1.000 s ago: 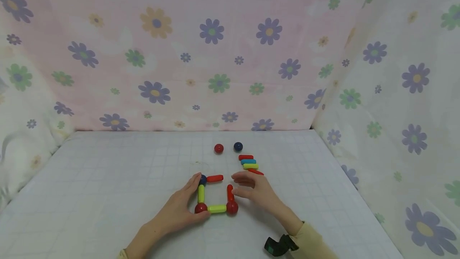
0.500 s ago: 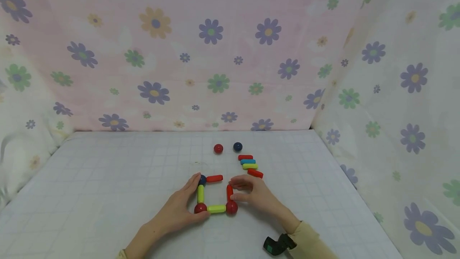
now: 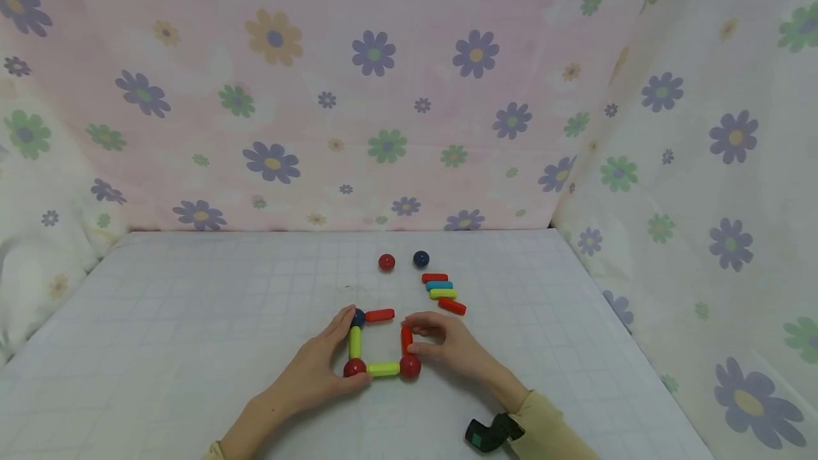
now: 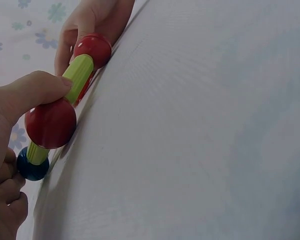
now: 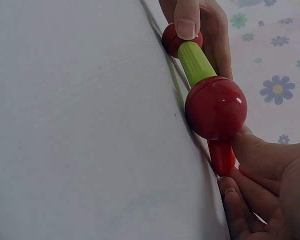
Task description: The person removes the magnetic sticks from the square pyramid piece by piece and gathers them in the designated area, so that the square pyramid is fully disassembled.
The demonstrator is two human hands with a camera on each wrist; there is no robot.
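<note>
A partial square of toy magnetic building rods and balls lies on the table in the head view. Its left side is a yellow-green rod between a dark blue ball and a red ball. Another yellow-green rod joins that to a second red ball. My left hand holds the left side, thumb by the near red ball, fingertips at the blue one. Between thumb and fingers, my right hand pinches the red rod standing off the right red ball. Another red rod extends rightward from the blue ball.
Beyond the square sit a loose red ball and a dark blue ball. Loose rods lie right of them: red, blue, yellow-green and red. Floral cloth hangs behind the table.
My right hand has moved slightly left, and its thumb and fingertips have come together on the right red rod. The loose red rod behind it is more exposed. My left hand keeps its place.
</note>
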